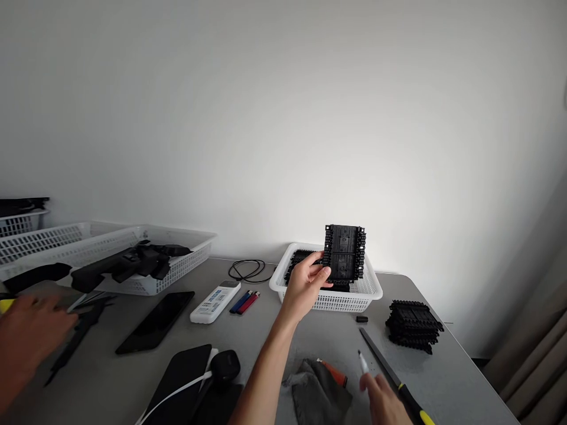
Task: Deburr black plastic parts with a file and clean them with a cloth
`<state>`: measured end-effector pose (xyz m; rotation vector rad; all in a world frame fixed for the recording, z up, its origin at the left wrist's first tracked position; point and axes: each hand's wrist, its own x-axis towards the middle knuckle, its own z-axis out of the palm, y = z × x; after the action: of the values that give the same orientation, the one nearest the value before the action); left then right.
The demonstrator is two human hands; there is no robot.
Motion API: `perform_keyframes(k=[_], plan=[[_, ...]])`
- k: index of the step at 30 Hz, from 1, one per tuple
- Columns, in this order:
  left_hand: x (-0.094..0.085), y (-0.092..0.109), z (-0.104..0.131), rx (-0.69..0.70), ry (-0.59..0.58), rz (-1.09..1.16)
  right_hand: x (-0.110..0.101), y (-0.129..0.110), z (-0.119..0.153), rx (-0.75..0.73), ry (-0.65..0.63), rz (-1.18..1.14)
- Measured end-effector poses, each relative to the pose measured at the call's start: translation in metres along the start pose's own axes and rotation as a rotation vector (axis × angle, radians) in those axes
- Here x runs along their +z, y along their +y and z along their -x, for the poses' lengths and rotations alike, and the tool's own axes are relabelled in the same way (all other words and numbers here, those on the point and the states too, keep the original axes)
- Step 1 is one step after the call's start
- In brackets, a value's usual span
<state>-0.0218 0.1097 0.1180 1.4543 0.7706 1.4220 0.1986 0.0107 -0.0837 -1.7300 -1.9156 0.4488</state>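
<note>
My left hand (306, 286) is raised over the white basket, its thumb and fingers closed on the lower left edge of a black plastic panel (344, 252). The panel stands upright and has rows of toothed clips along both sides. Low at the right, my right hand (384, 404) is closed around a white marker pen (363, 361), dark tip pointing up and away. A small black cap (362, 319) lies near the basket. The white basket (325, 303) contains more black ribbed parts, partly hidden by my hand and the panel.
Right of the basket sits a stack of black panels (414, 324). A flat file (383, 360) lies beside my right hand, near a grey cloth (316, 395). Lighters (245, 302), a white box (215, 302) and a phone (155, 321) lie leftward. Another person's blurred hand (33, 336) works far left.
</note>
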Motion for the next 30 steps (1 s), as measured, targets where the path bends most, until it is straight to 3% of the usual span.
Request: perform_keyframes(k=[6, 10, 13, 17, 24, 30], plan=[[-0.001, 0.002, 0.001, -0.026, 0.012, -0.054, -0.116, -0.052, -0.027, -0.109, 0.249, -0.681], [0.001, 0.004, 0.003, -0.009, -0.006, -0.068, -0.153, -0.088, -0.047, -0.280, 0.623, -0.974], [0.004, 0.007, 0.004, -0.001, -0.011, -0.069, -0.157, -0.114, -0.064, -0.401, 0.763, -1.114], [0.007, 0.012, 0.006, -0.005, -0.016, -0.050, -0.150, -0.136, -0.084, -0.474, 0.715, -1.106], [0.007, 0.010, 0.006, 0.000, -0.068, -0.039, -0.124, -0.137, -0.104, -0.418, 0.585, -0.846], [0.010, 0.006, 0.005, -0.010, -0.062, -0.078, -0.120, -0.134, -0.112, -0.370, 0.619, -0.759]])
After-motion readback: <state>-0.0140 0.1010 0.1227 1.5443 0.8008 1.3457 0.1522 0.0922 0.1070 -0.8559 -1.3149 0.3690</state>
